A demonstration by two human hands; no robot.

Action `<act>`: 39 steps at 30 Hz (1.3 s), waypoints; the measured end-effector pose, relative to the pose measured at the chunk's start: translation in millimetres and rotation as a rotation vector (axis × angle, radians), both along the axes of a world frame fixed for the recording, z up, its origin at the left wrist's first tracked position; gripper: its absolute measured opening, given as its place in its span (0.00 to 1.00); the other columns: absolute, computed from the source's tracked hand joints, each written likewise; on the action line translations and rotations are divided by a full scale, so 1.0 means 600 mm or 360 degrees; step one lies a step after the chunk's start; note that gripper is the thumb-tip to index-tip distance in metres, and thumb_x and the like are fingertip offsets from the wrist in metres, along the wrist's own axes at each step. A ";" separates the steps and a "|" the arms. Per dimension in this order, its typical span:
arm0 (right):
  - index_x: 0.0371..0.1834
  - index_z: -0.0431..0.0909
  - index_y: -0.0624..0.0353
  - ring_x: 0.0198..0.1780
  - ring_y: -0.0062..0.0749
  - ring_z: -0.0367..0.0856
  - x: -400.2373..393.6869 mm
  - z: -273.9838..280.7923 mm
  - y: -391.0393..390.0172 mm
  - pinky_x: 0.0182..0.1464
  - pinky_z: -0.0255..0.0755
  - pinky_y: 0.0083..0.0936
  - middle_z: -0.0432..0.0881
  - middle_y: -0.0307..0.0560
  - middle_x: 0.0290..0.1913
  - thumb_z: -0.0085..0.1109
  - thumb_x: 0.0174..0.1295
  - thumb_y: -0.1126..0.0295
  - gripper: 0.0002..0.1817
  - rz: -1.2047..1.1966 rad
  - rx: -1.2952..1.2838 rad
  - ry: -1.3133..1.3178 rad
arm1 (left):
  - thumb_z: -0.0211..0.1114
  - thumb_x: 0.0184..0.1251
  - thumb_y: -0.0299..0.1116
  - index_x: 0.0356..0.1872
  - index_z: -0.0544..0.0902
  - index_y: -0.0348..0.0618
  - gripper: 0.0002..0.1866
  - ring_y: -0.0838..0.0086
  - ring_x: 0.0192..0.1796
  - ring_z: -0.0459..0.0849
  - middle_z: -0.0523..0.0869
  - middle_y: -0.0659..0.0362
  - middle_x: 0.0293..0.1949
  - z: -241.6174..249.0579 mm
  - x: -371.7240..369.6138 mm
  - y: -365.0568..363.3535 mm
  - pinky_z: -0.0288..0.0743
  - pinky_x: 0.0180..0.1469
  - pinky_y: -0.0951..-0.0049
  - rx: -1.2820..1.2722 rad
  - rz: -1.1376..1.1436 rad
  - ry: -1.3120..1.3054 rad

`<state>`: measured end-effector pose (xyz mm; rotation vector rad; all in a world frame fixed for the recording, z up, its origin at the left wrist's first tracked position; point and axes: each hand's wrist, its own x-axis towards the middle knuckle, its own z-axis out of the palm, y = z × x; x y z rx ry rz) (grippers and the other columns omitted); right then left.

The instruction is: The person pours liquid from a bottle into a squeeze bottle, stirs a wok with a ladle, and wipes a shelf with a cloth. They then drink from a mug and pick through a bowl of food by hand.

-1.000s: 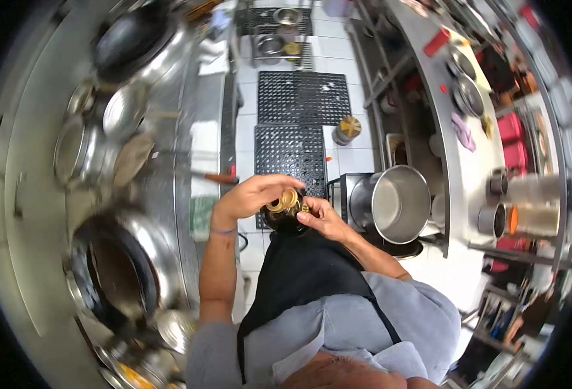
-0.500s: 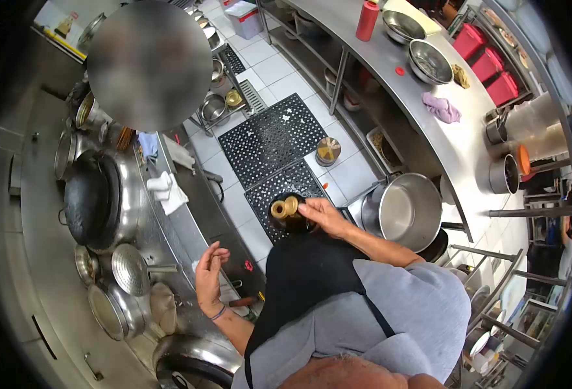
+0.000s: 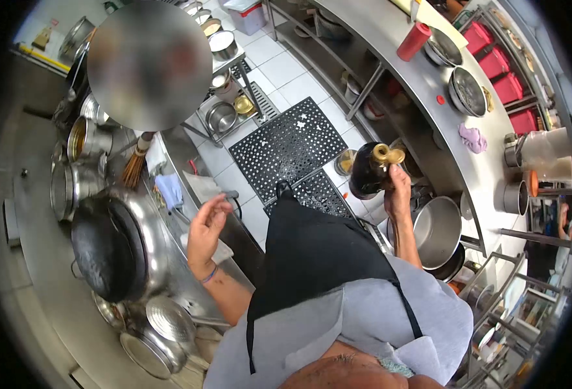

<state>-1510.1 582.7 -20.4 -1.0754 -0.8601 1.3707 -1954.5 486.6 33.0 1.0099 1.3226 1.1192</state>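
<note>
Because only the right hand [image 3: 399, 187] grips the dark, glossy, gold-topped bottle [image 3: 366, 176] left of the deep, round steel pot [image 3: 441, 225], a slipping hold could drop it; well left of that pot, the left hand [image 3: 207, 232] is empty, fingers loosely bent. The bottle is nearer the pot than half a second ago.

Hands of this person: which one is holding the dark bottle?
The right hand: it grips the dark bottle beside its gold-coloured top. The left hand is apart, loosely curled, with nothing visible in it.

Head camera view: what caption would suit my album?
Right hand grips a dark bottle, left hand empty, a big metal pot nearby.
</note>
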 end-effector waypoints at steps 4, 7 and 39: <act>0.45 0.83 0.57 0.28 0.12 0.66 -0.016 0.027 0.060 0.30 0.57 0.17 0.77 0.28 0.29 0.56 0.76 0.54 0.17 -0.0443 0.0021 -0.0088 | 0.67 0.75 0.35 0.67 0.76 0.36 0.24 0.81 0.48 0.77 0.83 0.61 0.51 0.006 -0.069 0.168 0.73 0.53 0.80 0.0068 -0.0125 0.0090; 0.47 0.83 0.56 0.31 0.13 0.70 -0.014 0.044 0.086 0.32 0.60 0.17 0.82 0.31 0.35 0.56 0.76 0.54 0.17 -0.0630 0.0074 -0.0055 | 0.66 0.73 0.31 0.66 0.78 0.38 0.22 0.79 0.49 0.79 0.84 0.61 0.50 0.011 -0.083 0.280 0.74 0.54 0.78 -0.0008 -0.0383 0.0154; 0.23 0.72 0.56 0.25 0.11 0.59 0.191 0.129 0.430 0.25 0.52 0.19 0.66 0.27 0.21 0.56 0.75 0.48 0.27 -0.1265 -0.0322 -0.0701 | 0.69 0.70 0.28 0.53 0.85 0.34 0.14 0.75 0.47 0.86 0.89 0.56 0.42 -0.009 0.555 0.986 0.79 0.55 0.73 0.0633 -0.1539 0.0456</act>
